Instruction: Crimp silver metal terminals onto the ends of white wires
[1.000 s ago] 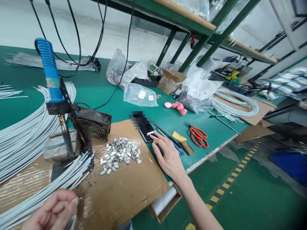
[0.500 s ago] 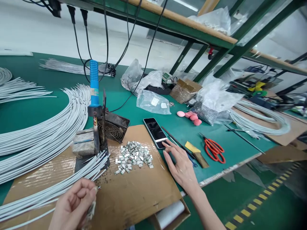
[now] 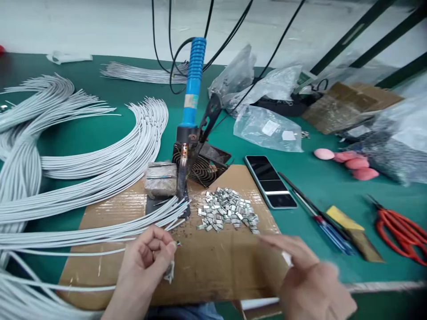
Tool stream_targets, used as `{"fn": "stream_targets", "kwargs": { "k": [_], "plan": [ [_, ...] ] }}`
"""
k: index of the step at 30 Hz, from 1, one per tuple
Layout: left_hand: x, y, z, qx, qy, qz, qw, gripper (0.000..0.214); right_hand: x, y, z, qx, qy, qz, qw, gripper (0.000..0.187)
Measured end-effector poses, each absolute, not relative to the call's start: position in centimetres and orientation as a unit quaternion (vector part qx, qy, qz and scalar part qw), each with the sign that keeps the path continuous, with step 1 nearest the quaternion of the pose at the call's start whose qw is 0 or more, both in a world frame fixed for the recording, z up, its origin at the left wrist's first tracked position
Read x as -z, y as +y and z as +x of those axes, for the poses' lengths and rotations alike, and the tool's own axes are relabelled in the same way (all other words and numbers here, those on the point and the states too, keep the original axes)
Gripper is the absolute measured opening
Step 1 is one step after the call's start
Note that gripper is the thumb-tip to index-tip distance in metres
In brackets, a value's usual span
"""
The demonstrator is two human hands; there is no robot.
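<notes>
My left hand [image 3: 147,262] is closed in a pinch over the cardboard sheet [image 3: 207,266]. A thin white cable [image 3: 96,254] runs into it from the left, and small coloured wire ends show at the fingertips. Some whitish scrap [image 3: 170,272] hangs below the thumb. Smeared by motion, my right hand [image 3: 310,280] is above the cardboard's right edge with the forefinger stretched out; nothing is visible in it. Small metal connector shells [image 3: 228,209] lie piled between the hands. Behind them, a blue-handled soldering iron [image 3: 193,84] stands upright in a stand.
White cable bundles [image 3: 110,166] cover the left side. A phone [image 3: 270,182] lies right of the shells, followed by tweezers-like tools [image 3: 320,218], a yellow-and-brown strip [image 3: 355,233] and red-handled scissors [image 3: 400,233]. A small fan [image 3: 203,169], plastic bags [image 3: 267,129] and pink lumps [image 3: 356,163] sit further back.
My right hand has left the phone and moved toward me, over the cardboard's edge. The view has swung left and down. My left hand keeps its pinch.
</notes>
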State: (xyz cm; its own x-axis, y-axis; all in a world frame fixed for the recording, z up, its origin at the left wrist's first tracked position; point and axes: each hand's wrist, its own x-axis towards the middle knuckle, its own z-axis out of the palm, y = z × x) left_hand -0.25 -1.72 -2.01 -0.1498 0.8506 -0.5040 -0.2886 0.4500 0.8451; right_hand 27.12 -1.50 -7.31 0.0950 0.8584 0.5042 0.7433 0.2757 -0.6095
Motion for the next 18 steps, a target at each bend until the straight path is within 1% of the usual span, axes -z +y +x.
{"fn": "stream_targets", "kwargs": {
  "k": [2, 4, 8, 12, 18],
  "plan": [
    [1.7, -2.0, -0.2, -0.471, 0.596, 0.239, 0.605, 0.051, 6.7, -2.9, 23.4, -0.156, -0.680, -0.559, 0.448, 0.040],
    [1.4, -2.3, -0.2, -0.464, 0.600, 0.237, 0.606, 0.050, 6.0, -3.6, 19.8, -0.225, -0.660, -0.547, 0.463, 0.032],
    [1.2, -2.8, -0.2, -0.465, 0.601, 0.237, 0.605, 0.048, 4.5, -3.1, 15.5, -0.326, -0.618, -0.534, 0.476, 0.025],
    [1.2, -3.1, 0.0, -0.480, 0.607, 0.247, 0.583, 0.041, 4.0, -2.6, 14.1, -0.399, -0.586, -0.519, 0.478, 0.018],
    [1.7, -3.7, 0.6, -0.490, 0.622, 0.292, 0.536, 0.028, 4.4, -3.0, 13.6, -0.447, -0.540, -0.525, 0.482, 0.016]
  ]
}}
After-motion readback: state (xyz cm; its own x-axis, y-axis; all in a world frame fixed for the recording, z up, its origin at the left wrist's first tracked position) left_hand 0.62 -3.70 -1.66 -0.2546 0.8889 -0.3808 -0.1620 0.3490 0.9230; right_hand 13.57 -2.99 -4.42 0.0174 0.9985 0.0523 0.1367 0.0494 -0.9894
